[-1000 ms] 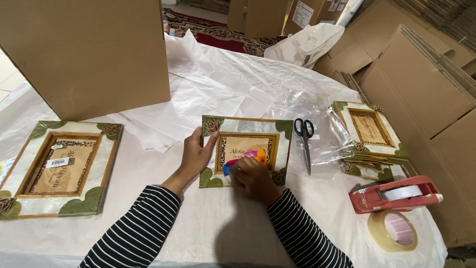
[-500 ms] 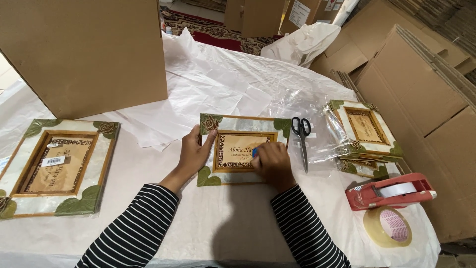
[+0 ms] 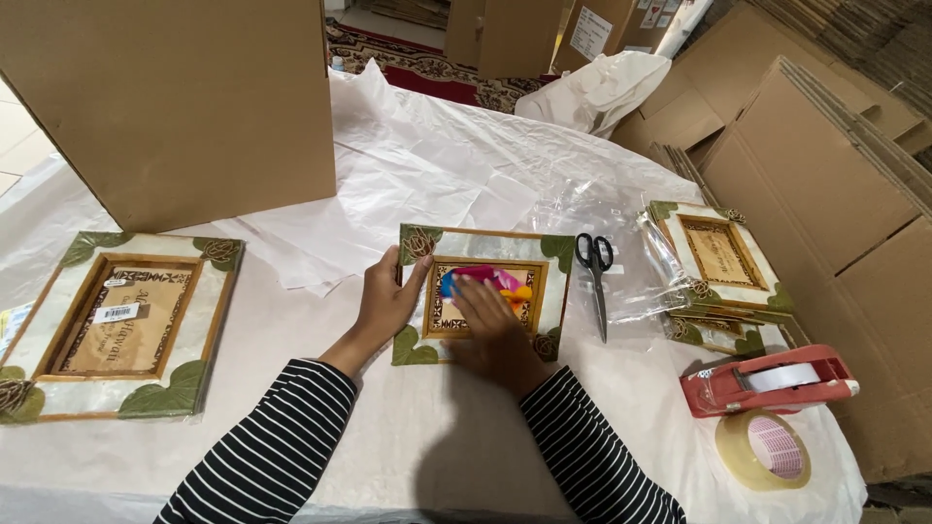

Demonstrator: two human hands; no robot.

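left hand [image 3: 386,303] flat, right hand [image 3: 493,328] pressing, fingers spread

A large brown cardboard box [image 3: 175,97] stands at the table's far left. A small white barcode label [image 3: 116,312] sits on the left frame [image 3: 116,325]. Flattened cartons [image 3: 835,175], probably, lean at right.

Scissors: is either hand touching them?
No. The scissors lie alone on the table right of the frame, which the left hand and right hand rest on.
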